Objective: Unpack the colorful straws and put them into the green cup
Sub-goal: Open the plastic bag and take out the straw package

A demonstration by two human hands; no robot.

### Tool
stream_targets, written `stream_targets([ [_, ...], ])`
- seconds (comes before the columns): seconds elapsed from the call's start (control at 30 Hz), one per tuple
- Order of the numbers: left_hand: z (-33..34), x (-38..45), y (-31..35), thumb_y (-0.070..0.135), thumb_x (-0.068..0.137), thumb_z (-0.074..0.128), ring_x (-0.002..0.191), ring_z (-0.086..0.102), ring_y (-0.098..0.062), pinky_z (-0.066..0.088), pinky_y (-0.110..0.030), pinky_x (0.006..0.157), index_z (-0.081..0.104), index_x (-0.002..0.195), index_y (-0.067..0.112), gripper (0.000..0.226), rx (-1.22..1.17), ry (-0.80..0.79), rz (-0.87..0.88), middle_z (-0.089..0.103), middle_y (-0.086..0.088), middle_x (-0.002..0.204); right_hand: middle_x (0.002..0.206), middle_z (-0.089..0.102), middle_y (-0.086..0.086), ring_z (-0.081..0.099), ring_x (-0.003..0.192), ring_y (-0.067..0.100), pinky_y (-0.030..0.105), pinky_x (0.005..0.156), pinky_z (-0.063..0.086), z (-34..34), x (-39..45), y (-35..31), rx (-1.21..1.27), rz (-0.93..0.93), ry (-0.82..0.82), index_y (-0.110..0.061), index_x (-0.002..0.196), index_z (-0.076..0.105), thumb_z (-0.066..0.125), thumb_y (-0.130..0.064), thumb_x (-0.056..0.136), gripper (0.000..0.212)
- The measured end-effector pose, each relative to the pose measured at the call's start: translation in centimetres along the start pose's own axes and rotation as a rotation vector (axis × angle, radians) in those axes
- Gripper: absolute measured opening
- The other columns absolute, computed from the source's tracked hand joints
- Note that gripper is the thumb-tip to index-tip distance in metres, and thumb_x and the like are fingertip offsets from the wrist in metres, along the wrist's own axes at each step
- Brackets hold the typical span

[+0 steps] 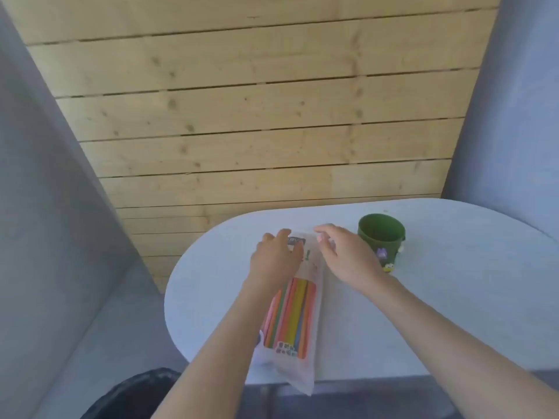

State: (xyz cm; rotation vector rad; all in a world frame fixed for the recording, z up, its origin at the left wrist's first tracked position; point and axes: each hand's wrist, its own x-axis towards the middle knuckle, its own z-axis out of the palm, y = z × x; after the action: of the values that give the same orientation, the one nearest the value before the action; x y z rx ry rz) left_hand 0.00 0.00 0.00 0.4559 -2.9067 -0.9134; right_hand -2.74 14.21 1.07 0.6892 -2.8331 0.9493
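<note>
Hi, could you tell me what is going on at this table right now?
A person is working at the far end of a clear packet of colorful straws lying on a white table. The left hand and right hand are both on that end. The straws are all inside the packet. The green cup stands upright to the right, with no straws in it.
</note>
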Motion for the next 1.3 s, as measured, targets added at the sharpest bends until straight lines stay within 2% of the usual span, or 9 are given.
stream_targets([
  [0.2,2.2,-0.3,-1.2,0.055,0.086,0.056,0.129,0.039,-0.033,0.035,-0.041,0.104,0.016,0.153,0.031,0.082,0.047,-0.201,-0.076,0.043,-0.012,0.135,0.138,0.050,0.004,0.053,0.120,0.022,0.039,0.103,0.042,0.8,-0.9,1.6,0.261,0.318,-0.346,-0.020,0.136,0.043,0.030,-0.037,0.100,0.042],
  [0.37,1.9,1.0,-1.7,0.037,0.066,0.076,0.108,0.061,-0.018,0.052,-0.036,0.093,0.036,0.143,0.025,0.088,-0.264,-0.173,-0.041,0.064,0.003,0.117,0.142,0.043,0.005,0.056,0.116,0.022,0.037,0.098,0.048,0.7,-0.4,2.6,0.490,0.409,-0.263,-0.018,0.143,0.032,0.035,-0.034,0.100,0.046],
  [0.47,-0.1,1.7,-1.3,0.020,0.071,0.080,0.094,0.064,-0.008,0.052,-0.023,0.081,0.050,0.124,0.028,0.062,-0.363,-0.110,0.044,0.065,0.013,0.101,0.140,0.043,0.004,0.058,0.106,0.018,0.028,0.090,0.048,-0.1,0.7,2.4,0.549,0.377,-0.158,-0.024,0.149,0.013,0.036,-0.040,0.098,0.058],
  [0.57,-3.1,1.9,-1.8,0.027,0.066,0.081,0.108,0.061,-0.012,0.050,-0.026,0.089,0.042,0.142,0.033,0.086,-0.278,-0.132,0.134,0.064,0.011,0.118,0.136,0.043,0.002,0.061,0.105,0.018,0.028,0.088,0.051,-0.5,1.3,1.6,0.722,0.303,-0.058,-0.025,0.150,0.001,0.038,-0.036,0.098,0.064],
  [0.67,-5.4,1.4,-2.8,0.024,0.072,0.081,0.104,0.058,-0.004,0.042,-0.014,0.078,0.039,0.140,0.042,0.083,-0.130,-0.176,0.177,0.060,0.016,0.120,0.126,0.050,0.000,0.065,0.099,0.020,0.017,0.078,0.052,-0.2,1.3,0.8,0.702,0.286,-0.011,-0.024,0.149,0.009,0.039,-0.035,0.098,0.060],
  [0.8,-6.1,0.7,-3.7,0.026,0.070,0.081,0.113,0.052,-0.010,0.040,-0.026,0.090,0.035,0.145,0.046,0.090,0.007,-0.202,0.167,0.056,0.018,0.128,0.115,0.058,0.005,0.060,0.065,0.015,0.004,0.041,0.039,0.4,1.0,0.5,0.610,0.308,-0.003,-0.018,0.132,0.048,0.044,-0.029,0.098,0.037],
  [0.97,-6.1,0.1,-3.0,0.026,0.081,0.073,0.129,0.040,-0.020,0.032,-0.035,0.108,0.023,0.150,0.045,0.088,0.170,-0.235,0.206,0.046,0.011,0.140,0.081,0.061,0.005,0.055,0.068,0.015,0.023,0.044,0.049,0.9,1.1,0.7,0.656,0.356,0.038,-0.009,0.098,0.065,0.058,-0.025,0.091,0.019],
  [1.1,-4.2,-0.4,-1.1,0.043,0.087,0.067,0.138,0.031,-0.014,0.018,-0.036,0.118,0.025,0.151,0.038,0.077,0.022,-0.151,0.255,0.039,0.010,0.147,0.070,0.057,0.000,0.051,0.068,0.015,0.018,0.049,0.037,1.2,0.7,0.4,0.754,0.384,0.090,-0.014,0.069,0.058,0.063,-0.023,0.088,0.021],
  [1.3,-2.1,-0.2,-0.2,0.033,0.084,0.072,0.115,0.029,0.001,0.002,-0.036,0.120,0.037,0.147,0.036,0.072,-0.061,-0.055,0.384,0.044,0.012,0.128,0.106,0.065,0.000,0.059,0.103,0.019,0.034,0.090,0.047,0.5,0.1,0.6,1.061,0.516,-0.006,-0.022,0.094,0.063,0.054,-0.021,0.093,0.009],
])
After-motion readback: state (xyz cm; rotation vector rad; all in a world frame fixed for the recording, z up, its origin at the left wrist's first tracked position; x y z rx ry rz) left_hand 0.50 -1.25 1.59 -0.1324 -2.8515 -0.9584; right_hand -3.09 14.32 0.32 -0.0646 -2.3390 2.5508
